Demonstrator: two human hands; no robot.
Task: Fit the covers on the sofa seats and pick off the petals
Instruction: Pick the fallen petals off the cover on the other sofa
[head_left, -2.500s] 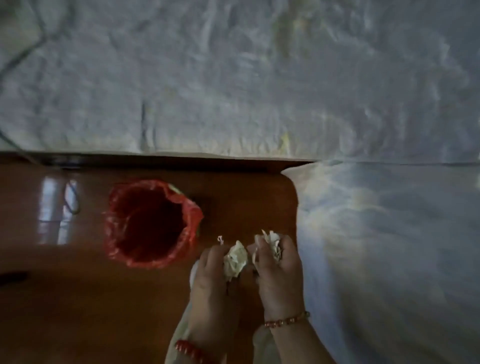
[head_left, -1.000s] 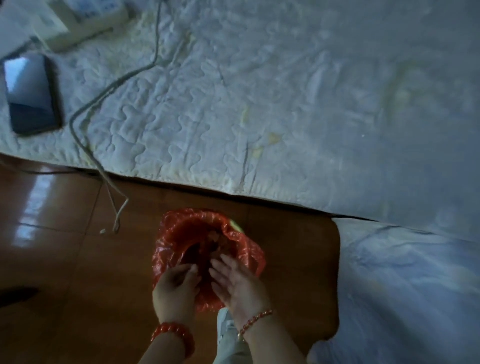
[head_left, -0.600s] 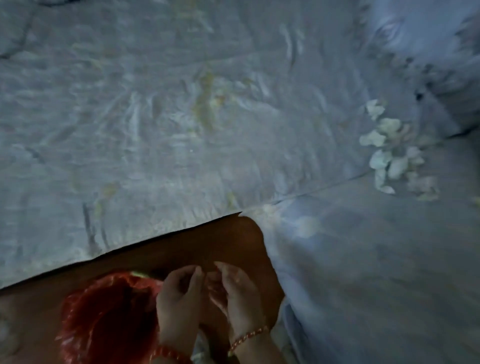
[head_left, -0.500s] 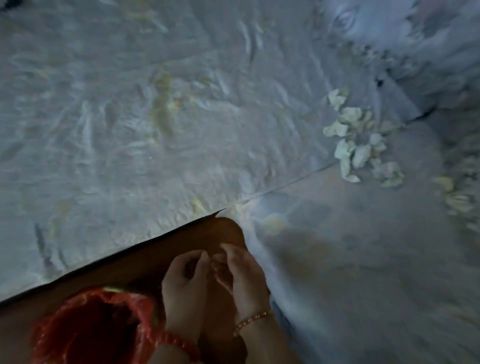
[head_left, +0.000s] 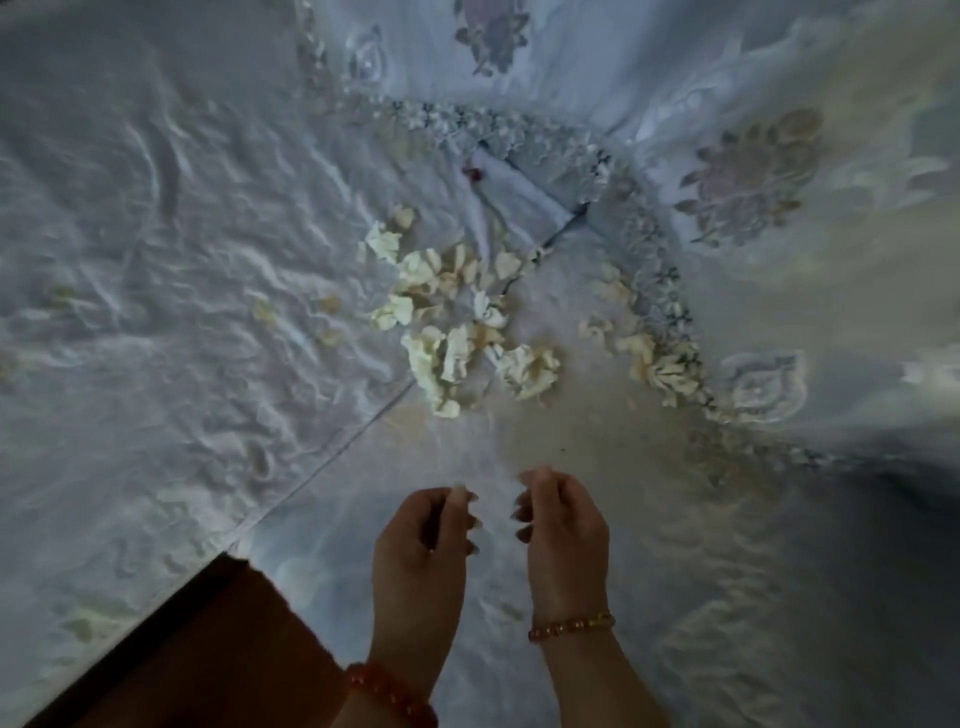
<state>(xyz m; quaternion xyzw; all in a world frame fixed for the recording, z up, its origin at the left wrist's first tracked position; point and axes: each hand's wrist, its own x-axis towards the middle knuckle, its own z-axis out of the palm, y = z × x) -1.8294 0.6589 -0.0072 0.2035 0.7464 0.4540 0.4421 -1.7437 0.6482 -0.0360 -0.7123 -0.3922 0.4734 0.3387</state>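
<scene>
Two hands hover over the quilted seat cover (head_left: 156, 291), the left hand (head_left: 423, 540) and right hand (head_left: 563, 525) side by side, fingers loosely curled and empty, likely readying to gather. The cream petals (head_left: 457, 322) lie heaped beyond them along the seam. Half a second ago the red-lined bin showed at lower left; now only floor (head_left: 208, 649) does.

Brown wooden floor (head_left: 197, 649), lower left

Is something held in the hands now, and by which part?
Nothing: left hand and right hand hang loosely curled and empty, short of the petals.
</scene>
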